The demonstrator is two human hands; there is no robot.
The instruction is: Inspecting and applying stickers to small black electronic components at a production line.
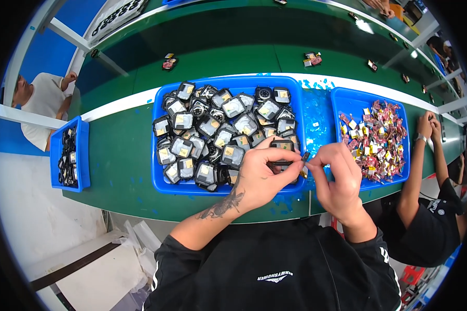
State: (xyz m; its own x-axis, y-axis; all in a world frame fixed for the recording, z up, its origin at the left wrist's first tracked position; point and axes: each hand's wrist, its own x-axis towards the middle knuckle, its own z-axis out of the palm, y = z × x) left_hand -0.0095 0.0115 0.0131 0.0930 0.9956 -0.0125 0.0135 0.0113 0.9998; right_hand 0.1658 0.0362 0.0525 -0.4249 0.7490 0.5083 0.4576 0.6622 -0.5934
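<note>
1. Green desk (120,155) spreads wide!
2. Black shirt (275,254): white print on it.
3. Blue tray (179,189), near the desk's front edge.
4. Left hand (269,168) crosses its right edge, right hand (340,179) meeting it, fingers bent, tips pinching.
5. Casings (209,125), pale labels.
6. Dark piece (305,156), at both hands' fingertips!

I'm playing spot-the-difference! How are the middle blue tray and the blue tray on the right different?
The middle tray is wider; the right tray is narrower.

The middle tray holds chunky, squarish black cases; the right tray holds much smaller red, yellow and white pieces.

Both trays are blue, hold lots of things and sit on the green table.
</note>
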